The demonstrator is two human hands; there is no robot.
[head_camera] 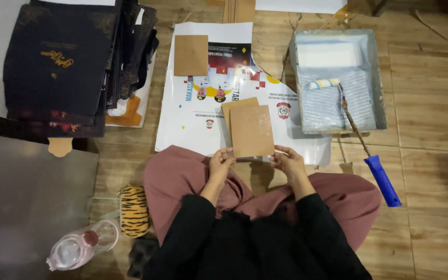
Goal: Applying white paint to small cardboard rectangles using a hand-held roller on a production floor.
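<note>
Head view: left hand and right hand, fingers clamped on the brown board's lower corners (likely glue-wet), seemingly mid-positioning, next needing careful alignment.

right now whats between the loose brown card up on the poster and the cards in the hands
In the head view, only printed poster lies between the loose brown card and the held brown cards, gripped by the left hand and right hand.
</note>
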